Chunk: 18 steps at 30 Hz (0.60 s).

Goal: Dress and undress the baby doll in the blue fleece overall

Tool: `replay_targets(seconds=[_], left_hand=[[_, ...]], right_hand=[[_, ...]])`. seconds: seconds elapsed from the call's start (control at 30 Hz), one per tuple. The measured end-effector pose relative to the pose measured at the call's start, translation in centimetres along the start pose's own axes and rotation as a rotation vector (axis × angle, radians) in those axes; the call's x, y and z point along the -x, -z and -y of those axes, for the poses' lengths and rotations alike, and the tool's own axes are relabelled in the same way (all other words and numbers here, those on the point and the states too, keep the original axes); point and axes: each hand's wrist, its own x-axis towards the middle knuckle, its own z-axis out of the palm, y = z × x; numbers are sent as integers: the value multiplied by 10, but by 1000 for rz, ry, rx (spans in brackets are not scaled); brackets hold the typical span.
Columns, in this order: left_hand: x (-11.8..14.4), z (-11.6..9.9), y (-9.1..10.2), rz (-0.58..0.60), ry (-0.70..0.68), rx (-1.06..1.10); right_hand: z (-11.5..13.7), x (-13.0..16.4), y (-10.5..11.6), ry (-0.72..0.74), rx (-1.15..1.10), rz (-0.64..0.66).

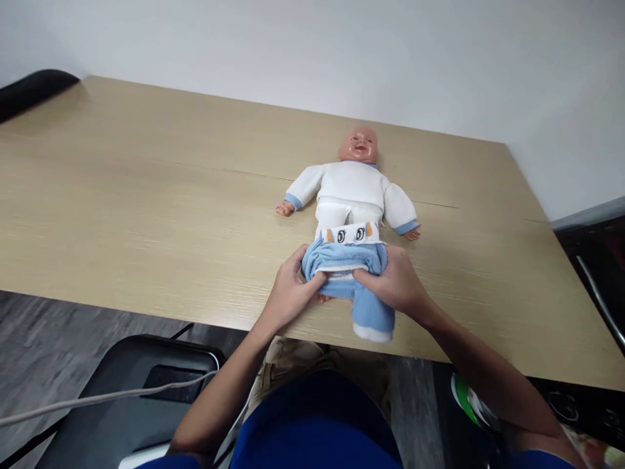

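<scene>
A wide, pale wood counter (146, 215) fills most of the view, set against a plain white wall (342, 52). Below its near edge sits a dark chair (122, 397) with a light cable (97, 396) draped over it, beside the person's blue-clothed lap. On the counter, right of centre, a baby doll (354, 195) lies on its back with its head toward the wall and arms spread (a position that leaves its lower body free to dress). It wears a white top with blue cuffs. Bunched around its hips are small blue trousers (354, 277) with a white band printed with cartoon eyes; one trouser leg hangs toward the counter's near edge. The left hand (291, 290) has a tight grip on the left side of the trouser waist, thumb pressed into the cloth, and the right hand (396, 283) is closed over the right side likewise, so the waistband is held evenly from both sides. A tiny bare foot seems to peek out under the left hand.
</scene>
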Motion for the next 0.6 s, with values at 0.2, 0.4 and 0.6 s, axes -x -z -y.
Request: replay_targets(seconds=[0.2,0.4,0.6], left_hand=[[23,-19,8,80,43,63],[27,-3,12,58,89,-82],[45,21,12,141,143,-130]], right_hand=[[41,15,4,53,-79,127],[28,11,11,-32,85,139],[13,21,-1,-33,144,187]])
